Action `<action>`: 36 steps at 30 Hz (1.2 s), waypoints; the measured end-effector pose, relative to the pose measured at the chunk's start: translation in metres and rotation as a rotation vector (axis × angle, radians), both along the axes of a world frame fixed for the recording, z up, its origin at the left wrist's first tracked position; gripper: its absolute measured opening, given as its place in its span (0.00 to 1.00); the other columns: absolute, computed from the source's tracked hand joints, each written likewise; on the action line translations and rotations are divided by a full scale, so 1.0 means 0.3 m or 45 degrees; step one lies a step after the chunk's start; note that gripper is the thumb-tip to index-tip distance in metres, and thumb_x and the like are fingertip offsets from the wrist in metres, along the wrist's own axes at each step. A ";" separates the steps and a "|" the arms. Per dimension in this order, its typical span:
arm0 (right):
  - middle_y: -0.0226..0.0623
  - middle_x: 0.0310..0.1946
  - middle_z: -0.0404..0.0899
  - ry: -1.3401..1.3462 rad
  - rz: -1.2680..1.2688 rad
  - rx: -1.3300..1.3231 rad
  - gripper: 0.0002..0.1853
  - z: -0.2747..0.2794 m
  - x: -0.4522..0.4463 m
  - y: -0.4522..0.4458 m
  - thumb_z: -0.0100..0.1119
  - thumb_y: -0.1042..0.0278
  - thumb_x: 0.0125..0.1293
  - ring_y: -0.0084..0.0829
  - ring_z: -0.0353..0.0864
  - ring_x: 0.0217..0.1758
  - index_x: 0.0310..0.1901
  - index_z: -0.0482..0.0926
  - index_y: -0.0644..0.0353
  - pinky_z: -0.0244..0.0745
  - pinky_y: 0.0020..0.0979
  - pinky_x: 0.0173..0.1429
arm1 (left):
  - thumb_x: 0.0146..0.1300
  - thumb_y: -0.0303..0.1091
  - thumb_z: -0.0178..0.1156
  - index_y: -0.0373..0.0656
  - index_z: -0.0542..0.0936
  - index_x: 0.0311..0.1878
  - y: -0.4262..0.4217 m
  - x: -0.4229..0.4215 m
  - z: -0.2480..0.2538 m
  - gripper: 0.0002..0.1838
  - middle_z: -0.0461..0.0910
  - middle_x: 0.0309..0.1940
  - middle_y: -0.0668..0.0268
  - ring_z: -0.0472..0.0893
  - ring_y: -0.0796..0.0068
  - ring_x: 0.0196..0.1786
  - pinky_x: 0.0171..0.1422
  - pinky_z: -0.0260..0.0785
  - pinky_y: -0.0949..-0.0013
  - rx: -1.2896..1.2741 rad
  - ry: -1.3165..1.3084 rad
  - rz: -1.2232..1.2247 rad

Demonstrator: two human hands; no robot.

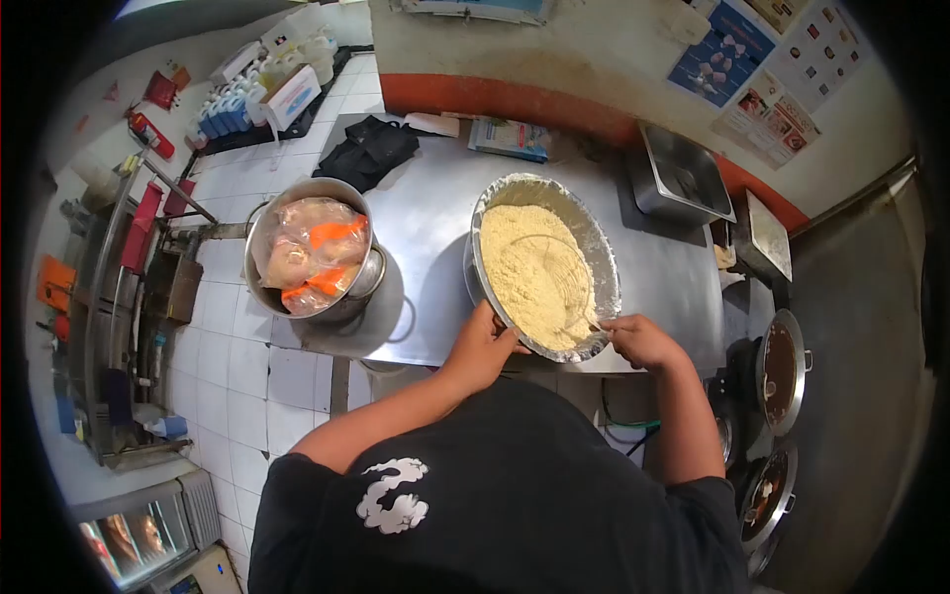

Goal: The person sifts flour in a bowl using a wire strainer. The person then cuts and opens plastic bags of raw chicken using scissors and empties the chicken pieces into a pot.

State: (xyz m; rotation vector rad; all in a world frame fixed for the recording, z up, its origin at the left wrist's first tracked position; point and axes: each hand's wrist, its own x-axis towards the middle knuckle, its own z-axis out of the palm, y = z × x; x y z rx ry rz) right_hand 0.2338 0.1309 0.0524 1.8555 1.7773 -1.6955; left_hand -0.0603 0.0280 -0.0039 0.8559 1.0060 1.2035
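A large metal bowl of pale yellow, crumbly powder stands at the front edge of the steel table, tilted toward me. Flour-like dust coats its inner wall. My left hand grips the bowl's near left rim. My right hand is closed round the handle of a wire whisk, whose loops lie in the powder. To the left, a metal pot holds plastic bags with orange parts and pale contents.
Black cloth and a flat packet lie at the back of the steel table. A deep steel tray sits back right. Pans of brown contents stand right; a metal rack is left.
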 end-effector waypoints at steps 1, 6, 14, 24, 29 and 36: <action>0.23 0.23 0.70 0.029 0.010 -0.007 0.22 -0.008 -0.005 0.004 0.56 0.63 0.75 0.19 0.62 0.19 0.67 0.83 0.57 0.61 0.27 0.21 | 0.78 0.21 0.53 0.35 0.64 0.70 -0.007 0.003 0.006 0.20 0.78 0.60 0.58 0.83 0.70 0.57 0.57 0.85 0.66 -0.001 -0.006 0.031; 0.21 0.23 0.68 0.099 0.005 -0.026 0.22 -0.046 -0.051 0.006 0.54 0.66 0.74 0.17 0.61 0.19 0.66 0.83 0.58 0.59 0.27 0.20 | 0.77 0.19 0.51 0.35 0.60 0.75 -0.004 -0.023 -0.017 0.26 0.75 0.66 0.55 0.81 0.65 0.64 0.60 0.85 0.64 -0.083 0.017 0.050; 0.22 0.23 0.69 0.113 -0.012 0.081 0.20 -0.045 -0.063 0.004 0.53 0.68 0.75 0.18 0.62 0.19 0.64 0.84 0.58 0.63 0.27 0.21 | 0.78 0.23 0.51 0.37 0.62 0.72 -0.054 -0.073 -0.041 0.23 0.79 0.60 0.57 0.88 0.67 0.54 0.53 0.81 0.69 -0.298 -0.061 0.072; 0.41 0.37 0.89 -0.019 0.432 0.894 0.20 -0.151 -0.030 0.092 0.57 0.68 0.71 0.40 0.86 0.40 0.61 0.86 0.62 0.81 0.41 0.49 | 0.77 0.33 0.61 0.37 0.67 0.65 -0.194 -0.279 -0.197 0.21 0.84 0.50 0.54 0.89 0.65 0.49 0.52 0.79 0.66 -0.531 0.255 -0.168; 0.50 0.47 0.89 -0.966 0.687 0.885 0.16 0.045 -0.250 0.079 0.55 0.69 0.69 0.52 0.87 0.55 0.52 0.88 0.63 0.81 0.48 0.61 | 0.75 0.33 0.65 0.35 0.70 0.61 -0.351 -0.424 -0.294 0.20 0.85 0.48 0.53 0.89 0.64 0.47 0.49 0.81 0.65 -0.572 0.401 -0.043; 0.58 0.53 0.85 -0.732 0.257 0.831 0.16 -0.088 -0.383 0.191 0.56 0.68 0.68 0.56 0.85 0.59 0.55 0.81 0.65 0.80 0.53 0.62 | 0.74 0.38 0.66 0.35 0.75 0.55 -0.663 -0.560 -0.582 0.18 0.86 0.41 0.54 0.89 0.65 0.44 0.50 0.81 0.64 -0.695 0.665 0.052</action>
